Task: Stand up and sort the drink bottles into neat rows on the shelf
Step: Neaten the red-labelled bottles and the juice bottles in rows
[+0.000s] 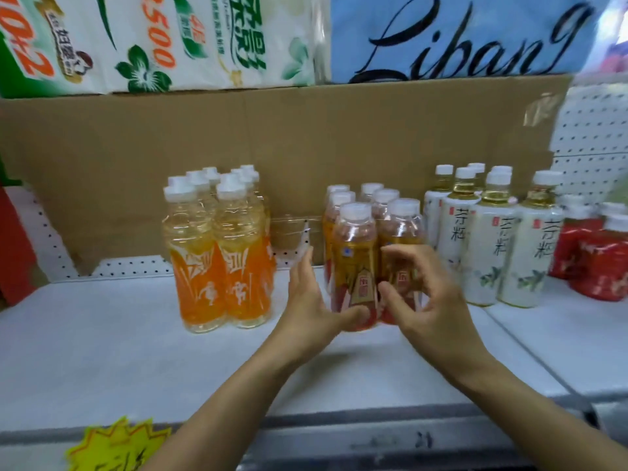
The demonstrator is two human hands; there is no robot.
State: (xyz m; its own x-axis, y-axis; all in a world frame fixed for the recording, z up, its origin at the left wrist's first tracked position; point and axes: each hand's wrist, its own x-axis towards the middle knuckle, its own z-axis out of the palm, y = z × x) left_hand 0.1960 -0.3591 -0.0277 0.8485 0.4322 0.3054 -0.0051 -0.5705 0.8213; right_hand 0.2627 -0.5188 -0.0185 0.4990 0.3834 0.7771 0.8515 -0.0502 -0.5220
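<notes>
Several red-and-gold labelled bottles [355, 253] stand in two rows at the middle of the white shelf [102, 351]. My left hand [311, 300] lies flat against the left side of the front-left bottle, fingers straight, thumb under its base. My right hand [419, 300] curls its fingers round the front-right bottle [402, 226]. Left of them stand several orange bottles [217, 253] in two rows. To the right stand several white-labelled tea bottles [489, 246], then red-wrapped bottles [598, 256].
A brown cardboard sheet [272, 147] backs the shelf, with perforated white panel [591, 137] at the right. Packs of tissue [153, 39] sit above. A yellow starburst price tag [115, 447] hangs on the shelf's front edge.
</notes>
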